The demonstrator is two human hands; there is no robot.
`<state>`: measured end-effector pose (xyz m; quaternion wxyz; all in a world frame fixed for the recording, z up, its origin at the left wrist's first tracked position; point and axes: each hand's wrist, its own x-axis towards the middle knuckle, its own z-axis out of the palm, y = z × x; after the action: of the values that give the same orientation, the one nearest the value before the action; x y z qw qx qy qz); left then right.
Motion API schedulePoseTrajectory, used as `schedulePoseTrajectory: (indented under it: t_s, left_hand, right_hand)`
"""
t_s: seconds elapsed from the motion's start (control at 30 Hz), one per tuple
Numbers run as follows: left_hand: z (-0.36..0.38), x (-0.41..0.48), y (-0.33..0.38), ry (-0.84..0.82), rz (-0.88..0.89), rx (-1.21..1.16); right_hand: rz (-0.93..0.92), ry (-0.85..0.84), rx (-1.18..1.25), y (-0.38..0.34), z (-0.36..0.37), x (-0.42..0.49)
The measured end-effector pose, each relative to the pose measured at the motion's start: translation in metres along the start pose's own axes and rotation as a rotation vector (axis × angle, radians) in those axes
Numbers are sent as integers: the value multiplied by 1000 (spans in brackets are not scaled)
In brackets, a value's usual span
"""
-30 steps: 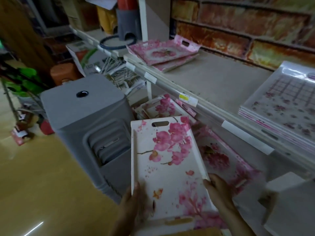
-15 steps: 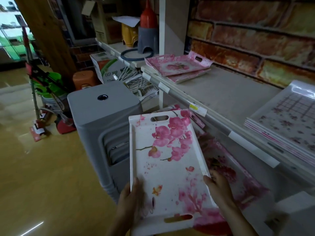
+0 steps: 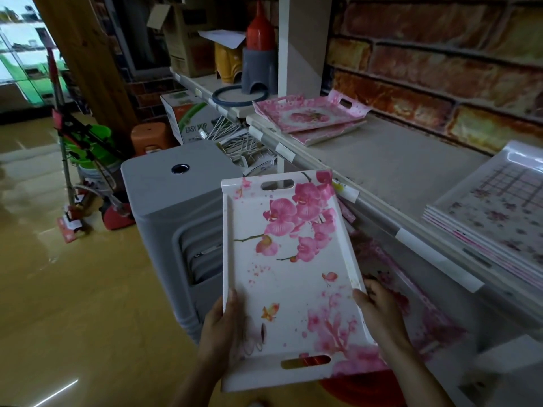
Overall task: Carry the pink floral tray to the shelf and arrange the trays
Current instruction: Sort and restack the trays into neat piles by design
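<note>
Left hand (image 3: pixel 219 327) and right hand (image 3: pixel 379 311) gripped pink floral tray (image 3: pixel 289 277) by long sides, fingers curled over rims; shelf (image 3: pixel 390 168) beyond fingertips.

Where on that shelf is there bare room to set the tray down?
The bare shelf stretch between the pink tray stack and the checked tray stack at right. Below the shelf edge, more trays crowd together.
</note>
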<state>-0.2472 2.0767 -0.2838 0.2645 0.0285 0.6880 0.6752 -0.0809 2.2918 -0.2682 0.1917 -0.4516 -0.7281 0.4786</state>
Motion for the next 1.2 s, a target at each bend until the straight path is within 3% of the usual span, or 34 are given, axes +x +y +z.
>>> schedulePoseTrajectory:
  t_s: [0.47, 1.2]
  left_hand:
    - [11, 2, 53, -104, 121, 68]
    - [95, 79, 156, -443, 269, 126]
  right_hand:
    - [-122, 20, 140, -47, -31, 7]
    - [-99, 334, 234, -97, -93, 23]
